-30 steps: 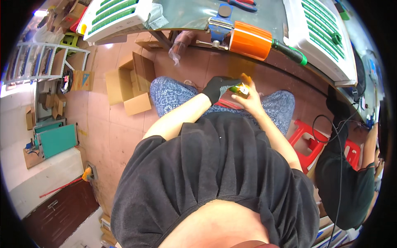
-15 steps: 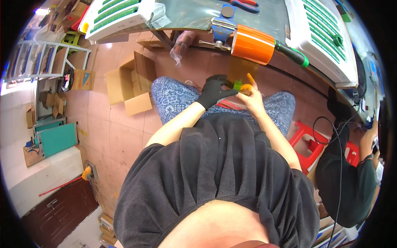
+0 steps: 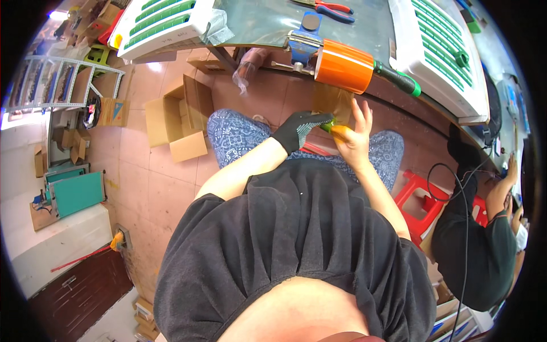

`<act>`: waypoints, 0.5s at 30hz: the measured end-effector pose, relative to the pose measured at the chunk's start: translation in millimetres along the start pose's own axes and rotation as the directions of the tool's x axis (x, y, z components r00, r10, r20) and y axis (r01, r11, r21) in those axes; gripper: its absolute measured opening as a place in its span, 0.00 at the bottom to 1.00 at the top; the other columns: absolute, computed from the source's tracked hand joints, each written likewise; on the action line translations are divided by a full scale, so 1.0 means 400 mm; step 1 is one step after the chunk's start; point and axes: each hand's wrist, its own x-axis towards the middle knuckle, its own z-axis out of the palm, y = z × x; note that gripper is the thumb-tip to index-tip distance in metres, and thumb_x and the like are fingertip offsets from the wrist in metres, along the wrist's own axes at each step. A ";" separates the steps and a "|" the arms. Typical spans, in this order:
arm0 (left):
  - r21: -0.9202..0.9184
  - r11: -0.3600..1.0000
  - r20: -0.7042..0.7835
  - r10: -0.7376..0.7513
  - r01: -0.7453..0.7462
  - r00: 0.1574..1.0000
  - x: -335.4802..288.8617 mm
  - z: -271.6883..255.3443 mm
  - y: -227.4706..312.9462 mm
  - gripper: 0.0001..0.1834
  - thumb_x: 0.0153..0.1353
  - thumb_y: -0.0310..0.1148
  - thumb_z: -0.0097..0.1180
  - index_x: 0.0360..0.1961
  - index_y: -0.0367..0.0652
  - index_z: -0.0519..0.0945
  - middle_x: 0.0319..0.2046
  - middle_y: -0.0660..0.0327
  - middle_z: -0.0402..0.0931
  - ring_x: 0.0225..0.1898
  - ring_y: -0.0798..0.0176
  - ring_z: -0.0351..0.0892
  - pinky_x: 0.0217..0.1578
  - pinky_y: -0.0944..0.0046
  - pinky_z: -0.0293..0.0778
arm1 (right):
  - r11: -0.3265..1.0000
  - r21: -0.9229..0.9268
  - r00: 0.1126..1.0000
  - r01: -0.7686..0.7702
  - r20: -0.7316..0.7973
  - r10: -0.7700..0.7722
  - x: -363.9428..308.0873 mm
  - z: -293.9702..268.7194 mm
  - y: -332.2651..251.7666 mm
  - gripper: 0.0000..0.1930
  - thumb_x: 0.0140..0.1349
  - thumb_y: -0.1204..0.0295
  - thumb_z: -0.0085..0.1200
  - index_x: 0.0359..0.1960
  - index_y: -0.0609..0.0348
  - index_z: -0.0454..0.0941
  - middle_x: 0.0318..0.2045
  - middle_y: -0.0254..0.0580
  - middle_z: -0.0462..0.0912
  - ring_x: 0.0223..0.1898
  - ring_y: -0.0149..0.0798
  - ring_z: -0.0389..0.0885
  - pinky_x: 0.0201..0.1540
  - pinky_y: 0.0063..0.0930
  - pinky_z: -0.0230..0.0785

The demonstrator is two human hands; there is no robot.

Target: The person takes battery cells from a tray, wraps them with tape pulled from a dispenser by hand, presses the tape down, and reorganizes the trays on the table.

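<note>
My left hand (image 3: 302,130), in a black glove with pale grip dots, is closed on a small green piece (image 3: 327,126) above my lap. My bare right hand (image 3: 354,139) meets it there, thumb and forefinger pinching the same piece while the other fingers point up. Orange-yellow covering shows on its pinching fingers. The piece's exact kind is hidden by the fingers. Just beyond my hands, a strip of amber film (image 3: 332,100) hangs below an orange roll (image 3: 344,65). The roll sits beside a blue bench vise (image 3: 305,43), with a black-and-green handle (image 3: 397,78) sticking out its right end.
White trays with green slats stand on the bench at left (image 3: 165,25) and right (image 3: 441,51). Red-and-blue pliers (image 3: 330,10) lie behind the vise. An open cardboard box (image 3: 179,117) is on the floor at left, a red stool (image 3: 416,205) at right, near a co-worker's arm (image 3: 490,239).
My left fingers have moved in over the green piece, covering more of it. My right hand has turned, its free fingers now raised and straightened.
</note>
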 end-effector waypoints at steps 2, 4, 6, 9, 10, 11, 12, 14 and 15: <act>0.456 0.751 0.247 0.409 -0.478 0.878 0.008 -0.033 -0.039 0.13 0.63 0.26 0.51 0.46 0.34 0.80 0.44 0.57 0.79 0.46 0.66 0.78 0.49 0.68 0.71 | 0.998 -0.032 0.999 0.053 0.008 -0.053 0.004 -0.002 0.000 0.10 0.40 0.71 0.69 0.27 0.44 0.84 0.65 0.44 0.64 0.68 0.58 0.52 0.66 0.60 0.42; 0.388 0.827 0.208 0.351 -0.407 0.913 0.016 -0.031 -0.043 0.12 0.63 0.26 0.51 0.46 0.34 0.79 0.43 0.58 0.79 0.45 0.66 0.78 0.49 0.68 0.71 | 0.993 -0.068 0.995 0.099 0.016 -0.099 0.002 -0.006 0.000 0.10 0.40 0.71 0.69 0.27 0.44 0.84 0.64 0.44 0.64 0.68 0.58 0.52 0.66 0.60 0.42; 0.313 0.890 0.175 0.290 -0.332 0.941 0.019 -0.027 -0.042 0.12 0.63 0.26 0.50 0.46 0.35 0.79 0.43 0.58 0.79 0.45 0.66 0.78 0.49 0.68 0.71 | 0.992 -0.082 0.995 0.097 -0.011 -0.099 0.003 -0.006 -0.004 0.11 0.40 0.71 0.69 0.28 0.43 0.84 0.64 0.45 0.65 0.67 0.57 0.54 0.66 0.59 0.43; 0.341 0.855 0.202 0.340 -0.391 0.918 0.016 -0.020 -0.027 0.12 0.63 0.26 0.50 0.45 0.35 0.80 0.42 0.58 0.80 0.44 0.66 0.78 0.48 0.67 0.71 | 1.000 -0.019 0.999 -0.024 -0.046 0.024 -0.005 -0.011 -0.015 0.11 0.42 0.75 0.67 0.30 0.47 0.84 0.63 0.49 0.65 0.67 0.56 0.54 0.67 0.52 0.45; 0.385 0.849 0.201 0.306 -0.363 0.930 0.010 -0.019 -0.020 0.12 0.63 0.27 0.51 0.45 0.34 0.80 0.41 0.58 0.80 0.44 0.66 0.78 0.48 0.67 0.71 | 0.999 -0.021 0.999 -0.023 -0.046 0.022 -0.007 -0.015 -0.015 0.11 0.42 0.75 0.67 0.30 0.47 0.84 0.63 0.49 0.65 0.67 0.56 0.54 0.67 0.52 0.45; 0.428 0.840 0.200 0.273 -0.334 0.941 0.007 -0.020 -0.015 0.12 0.63 0.27 0.52 0.45 0.34 0.80 0.41 0.58 0.80 0.44 0.66 0.78 0.47 0.68 0.71 | 0.995 0.029 0.995 -0.093 -0.020 0.093 -0.011 -0.021 -0.011 0.11 0.44 0.78 0.63 0.31 0.50 0.83 0.62 0.50 0.66 0.65 0.55 0.59 0.66 0.48 0.51; 0.425 0.838 0.206 0.278 -0.341 0.938 0.012 -0.026 -0.019 0.12 0.63 0.27 0.52 0.45 0.34 0.80 0.41 0.58 0.80 0.44 0.66 0.78 0.47 0.68 0.71 | 0.984 0.075 0.987 -0.159 0.008 0.159 -0.011 -0.029 -0.006 0.11 0.46 0.81 0.60 0.32 0.53 0.82 0.60 0.52 0.67 0.63 0.54 0.64 0.64 0.44 0.57; 0.139 0.976 0.120 0.150 -0.166 0.981 0.023 -0.042 -0.031 0.13 0.61 0.25 0.52 0.48 0.36 0.78 0.42 0.57 0.80 0.40 0.67 0.77 0.43 0.70 0.72 | 0.936 0.219 0.961 -0.275 0.075 0.265 -0.034 -0.052 0.024 0.11 0.47 0.83 0.56 0.33 0.56 0.81 0.57 0.52 0.70 0.58 0.52 0.69 0.60 0.40 0.62; 0.134 0.976 0.134 0.153 -0.171 0.979 0.022 -0.039 -0.023 0.13 0.61 0.25 0.52 0.48 0.36 0.78 0.42 0.57 0.80 0.40 0.67 0.77 0.43 0.70 0.72 | 0.850 0.350 0.919 -0.394 0.159 0.361 -0.040 -0.072 0.046 0.12 0.48 0.85 0.52 0.34 0.59 0.81 0.54 0.51 0.73 0.54 0.50 0.74 0.56 0.36 0.67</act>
